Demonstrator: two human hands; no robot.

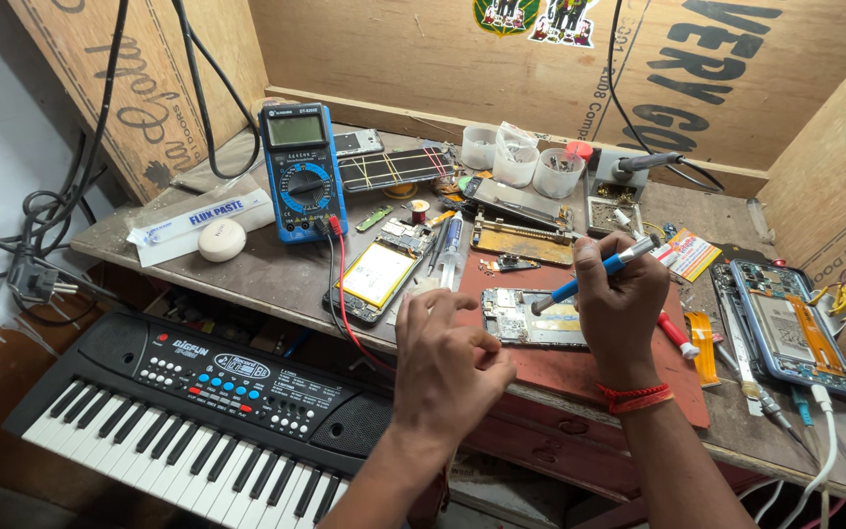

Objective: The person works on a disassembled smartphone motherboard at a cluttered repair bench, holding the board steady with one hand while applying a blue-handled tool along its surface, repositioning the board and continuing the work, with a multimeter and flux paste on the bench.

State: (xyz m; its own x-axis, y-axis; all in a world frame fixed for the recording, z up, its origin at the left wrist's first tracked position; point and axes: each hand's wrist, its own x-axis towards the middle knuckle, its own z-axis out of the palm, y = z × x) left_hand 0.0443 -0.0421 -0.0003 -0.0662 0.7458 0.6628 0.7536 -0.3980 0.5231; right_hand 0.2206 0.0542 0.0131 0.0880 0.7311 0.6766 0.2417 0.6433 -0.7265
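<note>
My right hand (617,312) grips a blue and grey screwdriver (594,274), its tip resting on an opened phone (529,317) that lies on a reddish-brown work mat (580,367). My left hand (449,358) hovers just left of that phone with fingers curled and pinched together; whether it pinches a tiny part I cannot tell. A red thread band circles my right wrist.
A blue multimeter (301,171) with red and black leads stands at the back left. Another opened phone with a yellow battery (376,279) lies beside it. A third opened phone (785,318) sits at the right. Small plastic cups (519,162), a soldering iron stand (619,176), and a black keyboard (198,407) surround the bench.
</note>
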